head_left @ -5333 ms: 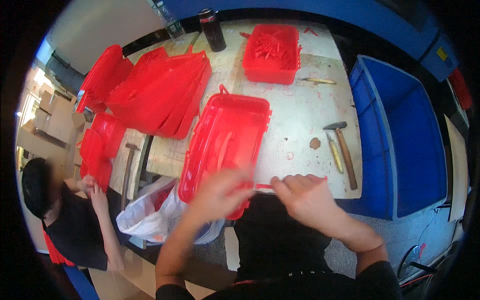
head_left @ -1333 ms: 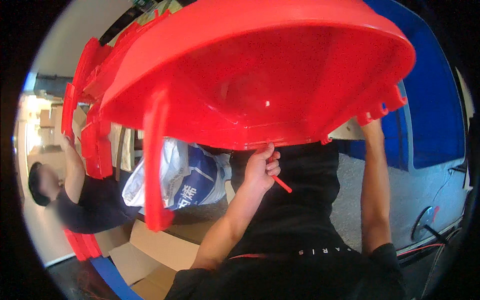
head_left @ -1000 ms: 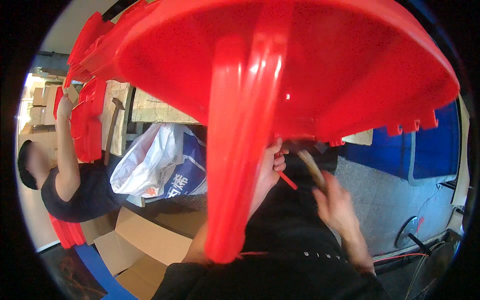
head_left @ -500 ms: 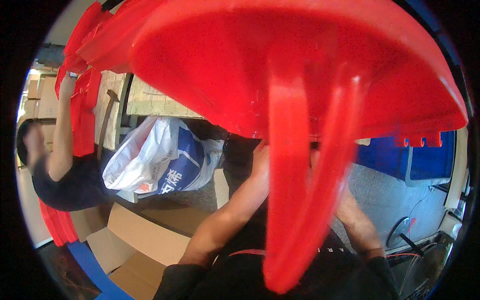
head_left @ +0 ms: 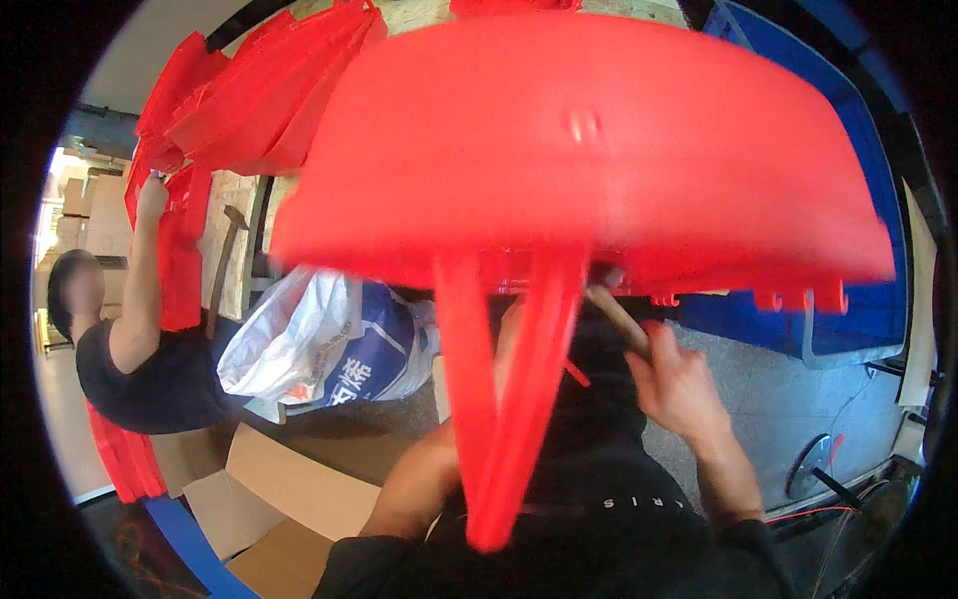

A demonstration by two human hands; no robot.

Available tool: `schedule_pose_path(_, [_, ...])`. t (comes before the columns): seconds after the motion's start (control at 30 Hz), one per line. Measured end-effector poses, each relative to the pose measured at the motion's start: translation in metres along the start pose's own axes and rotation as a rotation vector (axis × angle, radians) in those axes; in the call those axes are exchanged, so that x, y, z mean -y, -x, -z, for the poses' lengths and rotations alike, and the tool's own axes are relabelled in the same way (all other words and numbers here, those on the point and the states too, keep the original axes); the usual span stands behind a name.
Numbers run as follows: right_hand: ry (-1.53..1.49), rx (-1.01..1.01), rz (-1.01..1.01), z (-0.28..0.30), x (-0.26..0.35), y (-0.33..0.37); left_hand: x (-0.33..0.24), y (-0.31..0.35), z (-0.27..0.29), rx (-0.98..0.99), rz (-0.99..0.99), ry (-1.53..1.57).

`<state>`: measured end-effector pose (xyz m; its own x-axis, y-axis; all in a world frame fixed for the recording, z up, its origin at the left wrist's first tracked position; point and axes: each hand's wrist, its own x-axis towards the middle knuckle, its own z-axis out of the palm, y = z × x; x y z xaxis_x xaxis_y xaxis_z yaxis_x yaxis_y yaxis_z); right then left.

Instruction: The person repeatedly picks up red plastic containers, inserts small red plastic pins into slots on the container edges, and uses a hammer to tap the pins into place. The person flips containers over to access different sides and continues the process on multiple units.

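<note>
A large red plastic piece [head_left: 639, 170], blurred, fills the upper middle close to me, and a V-shaped red strut [head_left: 464, 399] hangs down from it. Behind that strut, my left hand [head_left: 510, 324] reaches up to the piece's lower edge; its fingers are hidden. To the right, my right hand [head_left: 679, 384] is closed round the wooden handle of a hammer [head_left: 621, 321]. The hammer's head end is up against the underside of the red piece and mostly covered.
On the left, a co-worker [head_left: 150, 364] grips red plastic parts [head_left: 180, 240] by a wooden table [head_left: 238, 260] with another hammer [head_left: 225, 255]. A white-and-blue sack [head_left: 329, 339] and an open cardboard box [head_left: 299, 479] stand nearer. At right is a blue crate [head_left: 858, 334].
The red piece has tilted and its strut has shifted left. My right hand, earlier mostly behind the strut, now shows to its right with the hammer.
</note>
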<state>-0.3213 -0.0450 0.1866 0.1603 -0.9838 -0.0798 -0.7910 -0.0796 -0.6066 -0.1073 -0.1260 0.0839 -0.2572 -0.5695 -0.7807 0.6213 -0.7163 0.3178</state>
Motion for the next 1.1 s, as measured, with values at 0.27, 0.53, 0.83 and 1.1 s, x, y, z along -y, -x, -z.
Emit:
schedule_pose_path(0.27, [-0.705, -0.505, -0.406, 0.045, -0.032, 0.01, -0.044, 0.022, 0.005, 0.114, -0.287, -0.251])
schedule_pose_path(0.53, [0.149, -0.367, -0.504, 0.028, -0.103, -0.105, -0.03, 0.063, 0.017, 0.132, -0.069, 0.193])
schedule_pose_path(0.83, [-0.167, -0.216, 0.272, 0.079, 0.003, -0.135, -0.103, 0.114, 0.002, 0.624, -0.18, -0.949])
schedule_pose_path(1.1, [-0.091, 0.39, 0.643, 0.065, 0.089, -0.183, -0.24, 0.055, 0.093, -0.637, -1.518, -1.15])
